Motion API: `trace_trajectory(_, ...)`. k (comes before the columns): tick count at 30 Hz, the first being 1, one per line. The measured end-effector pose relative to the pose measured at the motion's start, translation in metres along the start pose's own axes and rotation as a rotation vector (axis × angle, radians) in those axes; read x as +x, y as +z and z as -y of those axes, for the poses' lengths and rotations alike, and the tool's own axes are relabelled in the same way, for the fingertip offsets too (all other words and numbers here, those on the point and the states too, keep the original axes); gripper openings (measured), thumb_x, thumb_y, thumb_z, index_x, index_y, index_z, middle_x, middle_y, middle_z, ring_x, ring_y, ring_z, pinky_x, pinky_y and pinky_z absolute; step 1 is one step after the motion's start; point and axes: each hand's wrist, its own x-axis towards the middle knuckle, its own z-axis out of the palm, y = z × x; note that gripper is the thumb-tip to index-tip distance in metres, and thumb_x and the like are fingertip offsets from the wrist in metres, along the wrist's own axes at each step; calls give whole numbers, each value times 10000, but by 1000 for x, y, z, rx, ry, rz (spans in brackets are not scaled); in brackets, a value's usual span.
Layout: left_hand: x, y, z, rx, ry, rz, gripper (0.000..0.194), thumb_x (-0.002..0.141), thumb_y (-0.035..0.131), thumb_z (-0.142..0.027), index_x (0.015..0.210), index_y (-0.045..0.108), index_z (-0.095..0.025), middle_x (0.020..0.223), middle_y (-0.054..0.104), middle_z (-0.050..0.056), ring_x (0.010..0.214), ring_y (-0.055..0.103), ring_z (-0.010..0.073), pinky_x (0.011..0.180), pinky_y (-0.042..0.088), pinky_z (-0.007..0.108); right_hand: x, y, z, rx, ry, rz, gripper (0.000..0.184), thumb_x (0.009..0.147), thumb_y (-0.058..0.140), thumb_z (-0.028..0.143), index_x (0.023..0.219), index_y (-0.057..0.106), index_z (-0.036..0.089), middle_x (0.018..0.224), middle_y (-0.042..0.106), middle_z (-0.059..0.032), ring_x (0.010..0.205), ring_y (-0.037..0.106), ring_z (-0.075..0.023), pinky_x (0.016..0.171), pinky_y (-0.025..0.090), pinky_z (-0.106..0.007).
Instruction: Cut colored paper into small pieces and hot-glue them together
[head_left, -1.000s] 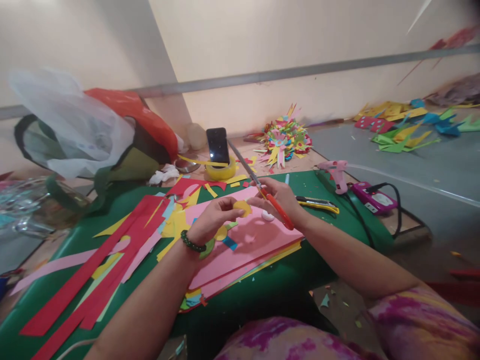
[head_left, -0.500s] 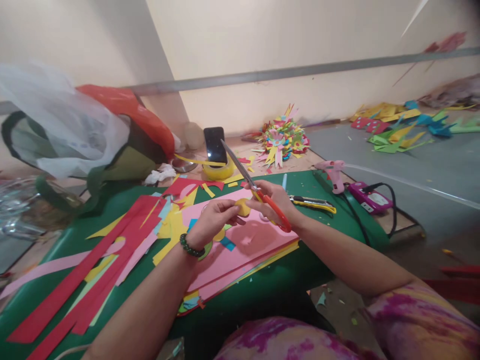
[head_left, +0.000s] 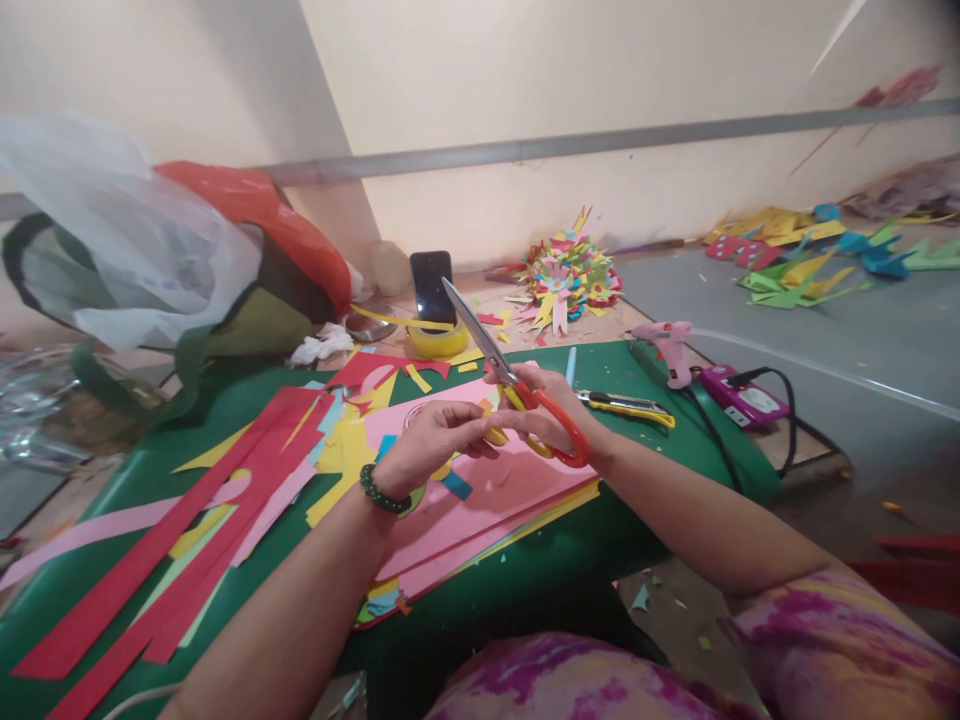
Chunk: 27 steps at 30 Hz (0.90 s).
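Observation:
My left hand (head_left: 446, 432), with a green bead bracelet at the wrist, pinches a small yellow paper piece (head_left: 496, 436), now mostly hidden by fingers. My right hand (head_left: 541, 405) is wrapped round a pair of scissors (head_left: 553, 425) with red-orange and yellow handles; the blades point up and away to the left. Fingertips of the right hand meet the yellow piece beside the left thumb. Below both hands lies a stack of pink paper (head_left: 480, 520), with blue strips (head_left: 456, 486) and round paper pieces on it.
Red paper strips (head_left: 180, 530) and yellow scraps cover the left of the green mat (head_left: 600, 560). To the right lie a box cutter (head_left: 628, 407), a pink glue gun (head_left: 673, 355) and a purple power socket (head_left: 739, 397). Behind stand a phone (head_left: 433, 290), tape roll (head_left: 437, 343) and paper flowers (head_left: 566, 275).
The yellow piece has turned from showing its flat face to being nearly edge-on and covered by fingers. Both hands have drawn closer together, and the scissors have shifted slightly.

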Motion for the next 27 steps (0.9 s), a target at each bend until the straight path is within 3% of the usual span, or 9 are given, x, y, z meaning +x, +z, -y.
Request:
trace_trajectory(6,-1,3,-2,-40,-58,-27,297,728,719,-408,819,696,-126,780,733,71,717,716,181,695,532,269,2,3,-13,-85,-77,-84,526,629,797,400,1061,601,173,597,554,67,499,515,-106,489,423,-237)
trace_trajectory(10,-1,2,-1,-71,10,31,237,679,734,-254,873,694,-123,870,740,79,836,716,208,789,521,298,2,1,-17,-219,-103,-140,481,662,773,381,1052,596,162,625,571,55,537,532,-115,535,434,-248)
trace_trajectory(13,0,4,3,-41,89,-6,255,702,716,-226,929,654,-126,915,743,89,861,708,212,818,518,323,2,1,-18,-277,-112,-151,425,689,751,362,1035,602,166,623,571,53,547,541,-120,552,438,-251)
trace_trajectory(18,0,7,8,109,158,-120,472,748,626,-138,1206,510,-136,815,751,51,798,706,190,808,512,328,2,3,-20,-218,-96,-102,428,673,755,333,1030,597,160,639,616,33,541,570,-129,529,448,-247)
trace_trajectory(22,-2,9,8,189,227,-103,626,747,617,-133,1349,446,-155,743,722,3,762,688,172,770,499,298,3,3,-16,-64,-23,-36,479,643,771,319,1065,597,171,595,588,59,487,549,-112,463,432,-223)
trace_trajectory(25,-2,7,5,104,186,-111,572,719,673,-202,1270,532,-141,731,690,4,750,668,174,721,493,287,1,3,-9,-7,9,-81,516,614,799,333,1062,600,171,596,572,71,446,505,-87,424,415,-212)
trace_trajectory(27,-2,5,2,77,142,-126,409,705,697,-255,1091,638,-132,747,683,22,726,639,163,693,482,281,-1,3,-5,21,14,-116,530,606,813,345,1058,597,171,618,576,69,436,492,-77,408,414,-209)
